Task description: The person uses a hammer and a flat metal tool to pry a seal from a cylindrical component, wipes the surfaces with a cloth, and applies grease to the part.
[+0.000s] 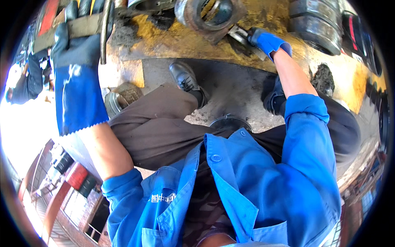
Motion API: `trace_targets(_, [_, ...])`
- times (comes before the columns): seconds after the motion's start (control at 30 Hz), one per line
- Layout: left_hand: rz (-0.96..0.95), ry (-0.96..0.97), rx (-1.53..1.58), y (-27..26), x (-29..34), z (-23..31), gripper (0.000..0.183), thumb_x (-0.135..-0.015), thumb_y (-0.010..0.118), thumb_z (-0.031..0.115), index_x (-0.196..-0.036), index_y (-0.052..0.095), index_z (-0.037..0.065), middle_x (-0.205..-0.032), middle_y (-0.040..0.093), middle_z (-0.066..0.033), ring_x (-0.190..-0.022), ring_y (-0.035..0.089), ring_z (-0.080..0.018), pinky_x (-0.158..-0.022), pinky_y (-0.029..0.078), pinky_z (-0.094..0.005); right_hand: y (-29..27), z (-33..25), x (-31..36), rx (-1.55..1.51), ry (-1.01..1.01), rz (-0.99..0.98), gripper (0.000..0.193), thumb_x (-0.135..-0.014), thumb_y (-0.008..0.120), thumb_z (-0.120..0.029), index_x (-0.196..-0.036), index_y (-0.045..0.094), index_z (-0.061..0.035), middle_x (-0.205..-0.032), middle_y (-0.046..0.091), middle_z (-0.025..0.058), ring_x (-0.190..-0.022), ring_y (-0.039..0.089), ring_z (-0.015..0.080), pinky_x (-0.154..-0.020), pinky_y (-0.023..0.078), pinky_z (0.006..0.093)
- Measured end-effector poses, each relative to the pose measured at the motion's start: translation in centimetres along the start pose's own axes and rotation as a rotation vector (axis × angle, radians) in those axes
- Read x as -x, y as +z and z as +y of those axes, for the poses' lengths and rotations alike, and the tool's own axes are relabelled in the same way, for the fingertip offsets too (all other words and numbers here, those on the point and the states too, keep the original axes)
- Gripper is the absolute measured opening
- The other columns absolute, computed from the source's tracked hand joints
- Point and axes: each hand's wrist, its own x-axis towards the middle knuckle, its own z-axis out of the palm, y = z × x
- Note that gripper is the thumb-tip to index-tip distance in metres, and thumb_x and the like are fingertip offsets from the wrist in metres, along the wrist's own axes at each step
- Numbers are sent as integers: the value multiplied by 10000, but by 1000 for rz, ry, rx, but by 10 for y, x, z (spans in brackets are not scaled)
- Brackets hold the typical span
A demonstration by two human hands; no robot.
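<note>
My left hand (pixel 78 51), in a long blue work glove, is at the upper left. It is closed on a flat brownish bar (pixel 84 25) that lies across the palm, with the thumb over it. A narrow metal rod (pixel 103 35) crosses the bar's right end. My right hand (pixel 267 40), in a short blue glove, grips a short metal tool (pixel 238 34) with a dark handle end. The tool's tip is beside a thick greasy metal ring (pixel 187 14) on the bench; its exact kind is unclear.
The yellow-stained bench (pixel 173 48) bears dark grease clumps (pixel 125 33). Ribbed metal cylinders (pixel 314 26) lie at its right. Another dark clump (pixel 324 78) is nearer me. A round metal part (pixel 123 98) stands by my left knee; my shoes (pixel 185 78) are below the bench edge.
</note>
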Motion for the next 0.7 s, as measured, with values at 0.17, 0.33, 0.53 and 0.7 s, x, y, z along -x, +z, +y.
trace_targets(0.17, [-3,-60,3,12,-11,-15,333,-738,679,135,-1068,662,89,-1281,564,-66,-1282,417,-335,-1084,284,-574,20,-21,21,33,-91,-96,333,-779,505,-230,-1026,642,-52,-1019,645,197,-921,623,358,-756,491,439])
trace_targets(0.33, [3,-87,-22,25,-27,-26,331,-727,695,128,-1055,672,91,-1274,573,-60,-1280,421,-331,-1084,287,-572,11,-26,7,-7,-165,-44,270,-749,515,-195,-913,669,-47,-961,660,186,-870,632,365,-712,500,431])
trace_targets(0.53, [83,-118,-109,41,-31,-41,458,-768,636,173,-1221,581,134,-1347,509,-11,-1331,349,-259,-1083,253,-556,-1,32,-25,-146,63,151,302,-777,561,-234,-993,656,-45,-1006,640,219,-912,622,378,-772,499,434])
trace_targets(0.7, [43,-135,-179,44,-40,-54,492,-820,584,197,-1287,500,68,-1356,478,-75,-1316,356,-288,-1113,260,-490,22,61,-24,-133,-59,145,278,-761,580,-235,-942,672,-44,-982,652,203,-884,627,372,-752,502,439])
